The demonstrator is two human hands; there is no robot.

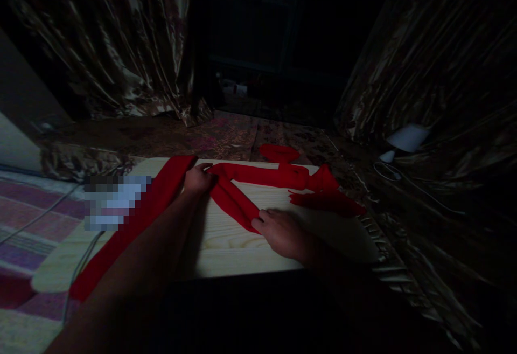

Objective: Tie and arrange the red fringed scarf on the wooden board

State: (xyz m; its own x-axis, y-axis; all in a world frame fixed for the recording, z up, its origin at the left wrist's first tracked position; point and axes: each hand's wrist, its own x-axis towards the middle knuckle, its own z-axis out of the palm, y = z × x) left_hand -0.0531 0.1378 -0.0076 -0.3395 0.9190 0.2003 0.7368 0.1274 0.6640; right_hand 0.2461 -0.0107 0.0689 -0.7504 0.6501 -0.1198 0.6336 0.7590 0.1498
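A long strip of red cloth (238, 203), perhaps a scarf, lies bent across a pale wooden board (230, 243). At one of its bends my left hand (198, 179) has its fingers closed on the fabric. Nearer to me, my right hand (280, 231) pinches the lower part of the strip between thumb and fingers. From there the cloth slants up to my left hand, then a band runs right towards a crumpled red pile (323, 181). Another flat red length (157, 198) stretches diagonally under and beside my left forearm. The room is dim.
A pixelated flat item (117, 203) lies on the board's left. A cable (83, 262) crosses near it over a striped cloth (24, 235). A small white lamp (407, 137) with a cord stands right. Curtains (141, 47) hang behind; patterned fabric (226, 133) covers the surface beyond.
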